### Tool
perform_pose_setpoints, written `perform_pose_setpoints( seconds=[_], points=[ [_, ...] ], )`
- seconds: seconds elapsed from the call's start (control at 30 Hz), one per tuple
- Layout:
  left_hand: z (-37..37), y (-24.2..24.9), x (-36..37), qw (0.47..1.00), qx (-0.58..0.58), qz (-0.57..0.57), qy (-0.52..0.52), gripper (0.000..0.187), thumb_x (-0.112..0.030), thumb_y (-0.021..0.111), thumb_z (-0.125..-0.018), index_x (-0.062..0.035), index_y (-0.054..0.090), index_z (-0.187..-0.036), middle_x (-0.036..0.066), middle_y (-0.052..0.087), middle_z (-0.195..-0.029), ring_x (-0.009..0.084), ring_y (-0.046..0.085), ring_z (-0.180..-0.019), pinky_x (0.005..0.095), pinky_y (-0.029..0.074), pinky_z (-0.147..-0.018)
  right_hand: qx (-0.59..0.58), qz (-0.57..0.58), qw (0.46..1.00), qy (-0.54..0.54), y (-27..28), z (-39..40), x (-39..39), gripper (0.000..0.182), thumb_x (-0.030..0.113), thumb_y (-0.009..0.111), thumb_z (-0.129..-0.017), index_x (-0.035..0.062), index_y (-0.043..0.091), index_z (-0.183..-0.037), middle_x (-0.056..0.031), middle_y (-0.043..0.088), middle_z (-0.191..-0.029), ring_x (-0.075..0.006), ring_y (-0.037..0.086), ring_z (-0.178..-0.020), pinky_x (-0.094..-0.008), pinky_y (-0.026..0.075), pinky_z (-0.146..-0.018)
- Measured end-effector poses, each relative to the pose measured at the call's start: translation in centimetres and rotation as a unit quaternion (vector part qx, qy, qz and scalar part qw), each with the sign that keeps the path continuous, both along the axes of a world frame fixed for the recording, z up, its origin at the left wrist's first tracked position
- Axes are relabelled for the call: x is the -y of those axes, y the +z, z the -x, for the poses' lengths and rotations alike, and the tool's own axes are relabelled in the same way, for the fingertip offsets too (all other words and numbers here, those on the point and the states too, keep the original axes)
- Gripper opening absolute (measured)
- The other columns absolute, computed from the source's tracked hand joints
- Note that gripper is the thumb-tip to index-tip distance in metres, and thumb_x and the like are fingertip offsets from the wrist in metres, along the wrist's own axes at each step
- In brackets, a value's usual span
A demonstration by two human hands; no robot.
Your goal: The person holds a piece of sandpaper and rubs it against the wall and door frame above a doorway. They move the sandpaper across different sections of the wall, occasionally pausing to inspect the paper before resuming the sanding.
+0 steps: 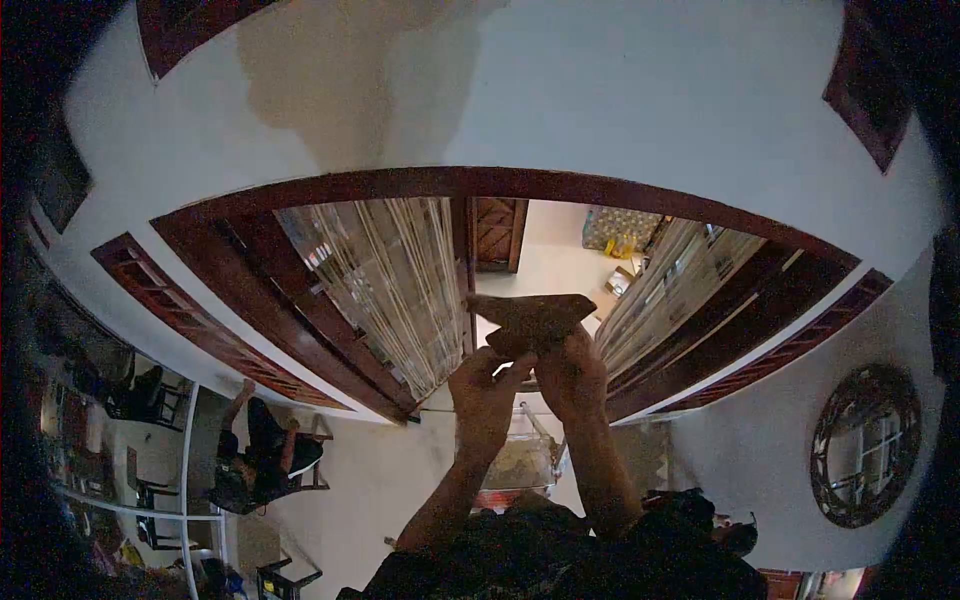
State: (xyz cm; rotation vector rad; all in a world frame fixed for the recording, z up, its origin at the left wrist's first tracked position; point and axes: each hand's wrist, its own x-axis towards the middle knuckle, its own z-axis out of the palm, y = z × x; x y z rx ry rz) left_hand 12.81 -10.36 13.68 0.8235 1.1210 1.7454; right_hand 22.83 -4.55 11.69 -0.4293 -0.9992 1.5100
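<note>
Both my hands are raised in front of the doorway, pinching a dark brown piece [535, 316] with pointed corners. It looks flat and thin, but its material is too dark to make out. My left hand [480, 385] grips its lower edge with thumb and fingers. Close beside it, my right hand [573, 378] is closed on the lower right part of the same piece. The wide upper edge stretches out to both sides above my fingers.
Sheer curtains [390, 285] hang on both sides of the dark wooden door frame [480, 182]. Below my hands stands a small rack [525, 460]. A seated person [265, 455] is at the left, near a chair [285, 580]. A round framed mirror [865, 445] hangs at the right.
</note>
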Motion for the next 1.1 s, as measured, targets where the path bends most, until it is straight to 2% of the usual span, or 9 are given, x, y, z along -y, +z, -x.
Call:
perform_pose_setpoints(
  seconds=[0.03,0.13,0.2,0.53,0.7,0.87,0.97,1.03,1.1],
  points=[
    [-0.1,-0.1,0.0,1.000,0.001,-0.001,0.000,0.016,-0.001,0.069,-0.080,0.0042,0.065,-0.095,0.010,0.067,-0.093,0.0131,0.063,-0.082,0.0264,0.051,-0.072,-0.122,0.028,0.990,0.071,0.6,0.1,0.3,0.045,0.023,0.061,-0.087,-0.0015,0.048,-0.122,-0.0165,0.057,-0.117,-0.0306,0.054,-0.109,-0.0447,0.038,-0.100],
    [-0.2,-0.1,0.1,1.000,-0.013,0.007,0.004,0.017,-0.002,0.070,-0.080,0.0038,0.065,-0.096,0.009,0.067,-0.091,0.0121,0.062,-0.082,0.0251,0.051,-0.072,-0.128,0.067,0.987,0.064,1.2,0.1,0.3,0.040,0.014,0.062,-0.087,-0.0032,0.047,-0.120,-0.0137,0.058,-0.113,-0.0258,0.056,-0.103,-0.0382,0.044,-0.094],
    [-0.1,0.3,0.3,0.995,-0.094,0.005,0.014,0.020,-0.003,0.070,-0.080,0.0035,0.064,-0.098,0.009,0.067,-0.089,0.0114,0.062,-0.081,0.0246,0.051,-0.072,-0.111,0.064,0.989,0.069,1.0,-0.1,0.0,0.039,0.015,0.060,-0.088,-0.0032,0.048,-0.120,-0.0133,0.058,-0.112,-0.0251,0.056,-0.102,-0.0378,0.045,-0.093],
    [-0.4,-1.0,0.4,0.985,-0.085,-0.111,0.105,0.035,-0.006,0.074,-0.077,0.0008,0.058,-0.108,0.008,0.062,-0.091,0.0156,0.063,-0.081,0.0262,0.054,-0.068,-0.026,0.056,0.998,-0.008,1.2,-0.3,0.0,0.029,0.020,0.054,-0.093,-0.0019,0.052,-0.112,-0.0115,0.061,-0.103,-0.0194,0.060,-0.090,-0.0312,0.051,-0.077],
    [-0.2,0.1,0.7,0.920,-0.344,-0.112,0.152,0.040,-0.008,0.075,-0.076,-0.0022,0.058,-0.112,0.011,0.060,-0.094,0.0201,0.064,-0.085,0.0294,0.055,-0.068,0.023,0.065,0.997,-0.026,1.3,-0.4,0.5,0.027,0.017,0.053,-0.093,-0.0032,0.053,-0.110,-0.0112,0.061,-0.102,-0.0196,0.060,-0.089,-0.0316,0.051,-0.076],
    [0.3,-0.1,1.0,0.915,-0.367,-0.100,0.133,0.027,-0.006,0.075,-0.075,-0.0028,0.064,-0.100,0.011,0.065,-0.088,0.0204,0.065,-0.077,0.0325,0.055,-0.070,-0.030,0.037,0.998,-0.029,1.7,0.2,1.2,0.024,0.014,0.056,-0.091,-0.0038,0.056,-0.106,-0.0109,0.063,-0.097,-0.0175,0.060,-0.088,-0.0311,0.050,-0.077],
    [0.1,-0.8,0.7,0.951,-0.293,-0.064,0.082,0.024,-0.014,0.069,-0.082,-0.0035,0.065,-0.103,0.015,0.066,-0.091,0.0230,0.066,-0.079,0.0340,0.054,-0.068,0.066,-0.020,0.989,-0.133,1.9,0.5,0.8,0.016,0.011,0.060,-0.088,-0.0025,0.059,-0.097,-0.0095,0.064,-0.089,-0.0150,0.059,-0.085,-0.0287,0.048,-0.077],
    [0.4,-0.9,0.2,0.934,-0.344,-0.068,0.066,0.024,-0.013,0.069,-0.083,-0.0036,0.065,-0.105,0.015,0.066,-0.091,0.0222,0.066,-0.077,0.0337,0.054,-0.066,0.173,-0.030,0.961,-0.212,1.1,0.1,0.6,0.023,0.005,0.061,-0.086,-0.0021,0.057,-0.107,-0.0102,0.062,-0.102,-0.0179,0.059,-0.090,-0.0327,0.050,-0.079],
    [0.5,-1.8,-0.7,0.937,-0.330,-0.100,0.047,0.028,-0.012,0.068,-0.083,-0.0046,0.063,-0.110,0.014,0.066,-0.094,0.0207,0.065,-0.079,0.0317,0.053,-0.066,0.159,-0.057,0.957,-0.237,1.0,0.2,0.6,0.019,0.005,0.062,-0.086,-0.0018,0.058,-0.103,-0.0101,0.062,-0.099,-0.0172,0.059,-0.088,-0.0316,0.050,-0.076]
  ],
)
